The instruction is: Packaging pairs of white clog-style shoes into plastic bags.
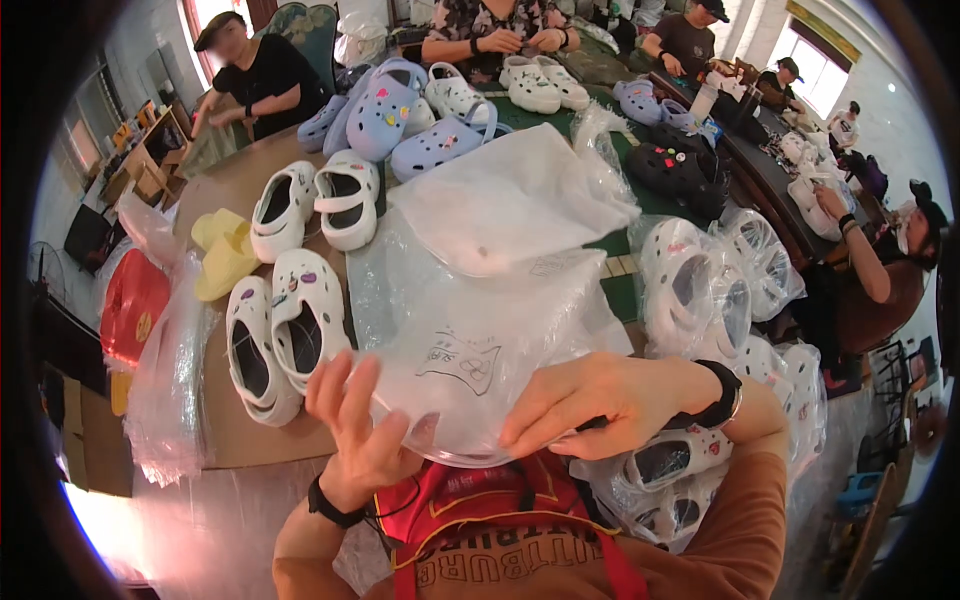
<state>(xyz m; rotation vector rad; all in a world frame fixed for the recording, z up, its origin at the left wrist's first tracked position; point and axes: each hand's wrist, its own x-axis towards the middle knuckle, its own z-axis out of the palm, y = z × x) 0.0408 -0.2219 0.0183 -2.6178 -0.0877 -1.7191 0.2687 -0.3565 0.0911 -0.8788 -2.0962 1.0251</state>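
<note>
A frosted plastic bag (470,350) lies flat in front of me, its near edge reaching the table's rim. My right hand (610,400) is closed on that near edge, the fingers bent over the plastic. My left hand (360,430) is raised at the bag's left corner with its fingers apart; whether the thumb touches the plastic I cannot tell. Just beyond the left hand stands a pair of white clogs (305,315) with small charms. Another frosted bag (490,200) lies farther back, overlapping the first.
White clogs (350,200), yellow slippers (225,255) and blue clogs (385,110) stand on the table's left and far side. Bagged white clogs (700,280) crowd the right. Black clogs (675,170) lie behind them. Clear plastic (165,380) hangs at the left edge. Several people sit around the tables.
</note>
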